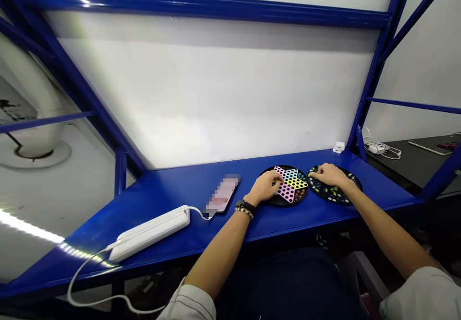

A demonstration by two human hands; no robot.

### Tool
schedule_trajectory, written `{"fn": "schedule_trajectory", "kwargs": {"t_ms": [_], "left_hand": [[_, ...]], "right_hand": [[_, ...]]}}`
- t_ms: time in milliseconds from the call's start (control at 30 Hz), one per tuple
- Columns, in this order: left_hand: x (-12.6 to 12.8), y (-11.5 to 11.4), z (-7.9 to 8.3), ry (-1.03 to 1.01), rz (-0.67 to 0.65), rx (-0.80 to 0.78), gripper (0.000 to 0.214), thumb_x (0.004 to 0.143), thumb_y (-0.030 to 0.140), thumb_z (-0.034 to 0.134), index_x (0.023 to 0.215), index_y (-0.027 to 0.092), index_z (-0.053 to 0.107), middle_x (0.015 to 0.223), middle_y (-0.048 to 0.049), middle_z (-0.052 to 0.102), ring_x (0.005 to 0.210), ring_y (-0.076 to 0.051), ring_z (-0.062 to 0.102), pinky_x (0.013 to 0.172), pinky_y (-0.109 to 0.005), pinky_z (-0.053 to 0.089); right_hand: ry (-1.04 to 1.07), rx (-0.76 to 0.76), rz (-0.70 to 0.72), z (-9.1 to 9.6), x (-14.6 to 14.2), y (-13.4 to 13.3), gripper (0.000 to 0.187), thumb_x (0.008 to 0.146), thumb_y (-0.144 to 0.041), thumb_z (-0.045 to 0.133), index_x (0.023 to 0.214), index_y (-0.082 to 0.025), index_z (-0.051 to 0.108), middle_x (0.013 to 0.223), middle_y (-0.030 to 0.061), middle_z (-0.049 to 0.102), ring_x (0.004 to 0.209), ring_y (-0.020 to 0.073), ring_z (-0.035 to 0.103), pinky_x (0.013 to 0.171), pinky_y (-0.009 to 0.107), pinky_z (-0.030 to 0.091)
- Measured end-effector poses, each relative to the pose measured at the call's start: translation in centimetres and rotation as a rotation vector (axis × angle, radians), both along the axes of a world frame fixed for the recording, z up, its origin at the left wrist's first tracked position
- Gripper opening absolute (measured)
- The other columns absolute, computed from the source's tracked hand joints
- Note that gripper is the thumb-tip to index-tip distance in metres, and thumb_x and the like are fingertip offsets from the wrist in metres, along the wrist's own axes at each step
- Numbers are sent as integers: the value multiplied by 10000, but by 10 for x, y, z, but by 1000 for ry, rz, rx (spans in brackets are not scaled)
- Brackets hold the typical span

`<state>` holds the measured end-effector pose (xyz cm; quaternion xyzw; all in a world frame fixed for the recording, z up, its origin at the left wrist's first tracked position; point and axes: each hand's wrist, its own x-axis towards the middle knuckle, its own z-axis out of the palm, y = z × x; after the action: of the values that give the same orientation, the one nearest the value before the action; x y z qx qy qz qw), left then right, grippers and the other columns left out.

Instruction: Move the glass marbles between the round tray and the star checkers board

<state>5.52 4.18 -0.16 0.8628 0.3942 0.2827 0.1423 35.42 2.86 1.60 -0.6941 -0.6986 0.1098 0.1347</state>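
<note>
A round black Chinese checkers board (297,184) with a coloured star full of holes lies on the blue table. My left hand (265,186), with a dark band and beads at the wrist, rests over the board's left side. Its fingers are curled in, and whatever they may hold is hidden. Just to the right lies a round black tray (333,194) scattered with small glossy marbles in several colours. Over the tray's upper left part is my right hand (328,174), its fingers drawn together and pointing down; anything between them is too small to make out.
On the blue table (173,185), a phone (225,194) lies left of the board, near a white power strip (151,232) with a cable. White charger plugs (338,147) stand at the back right. Blue metal posts (370,80) frame the table before a white wall.
</note>
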Motion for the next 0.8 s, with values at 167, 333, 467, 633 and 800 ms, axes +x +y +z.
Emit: {"fn": "schedule_trajectory", "kwargs": {"t_ms": [167, 333, 467, 633, 800], "left_hand": [[0, 1, -1, 19, -1, -8, 221, 829, 133, 539, 898, 227, 727, 1013, -16, 740, 982, -193, 665, 901, -311, 522], [0, 1, -2, 9, -5, -7, 227, 839, 138, 533, 910, 207, 737, 1028, -34, 738, 956, -200, 661, 891, -334, 517], [-1, 1, -2, 5, 5, -13, 211, 854, 163, 535, 908, 216, 732, 1032, -32, 736, 964, -201, 661, 887, -333, 524], [-1, 2, -2, 26, 3, -1, 209, 856, 179, 529, 894, 237, 726, 1027, -12, 738, 974, -197, 666, 901, -331, 526], [-1, 2, -1, 32, -8, 10, 219, 842, 157, 537, 913, 236, 729, 1032, -13, 738, 967, -190, 664, 894, -311, 526]], "right_hand": [[-255, -69, 42, 3, -8, -25, 442, 968, -549, 484, 747, -191, 620, 799, 118, 685, 767, 253, 654, 658, 308, 405], [-311, -114, 102, -1, -13, -29, 448, 1018, -493, 397, 924, -149, 668, 969, 178, 714, 917, 299, 684, 745, 337, 447], [-313, -124, 94, -4, -13, -24, 503, 1037, -478, 324, 960, -143, 691, 1057, 206, 719, 977, 318, 692, 793, 361, 462], [-213, -76, 65, -11, -7, -18, 483, 1017, -477, 382, 734, -178, 635, 889, 162, 706, 847, 278, 680, 750, 346, 449], [679, 1, 38, -13, 9, -13, 513, 961, -538, 524, 577, -242, 356, 523, -33, 359, 458, 119, 333, 481, 261, 304]]}}
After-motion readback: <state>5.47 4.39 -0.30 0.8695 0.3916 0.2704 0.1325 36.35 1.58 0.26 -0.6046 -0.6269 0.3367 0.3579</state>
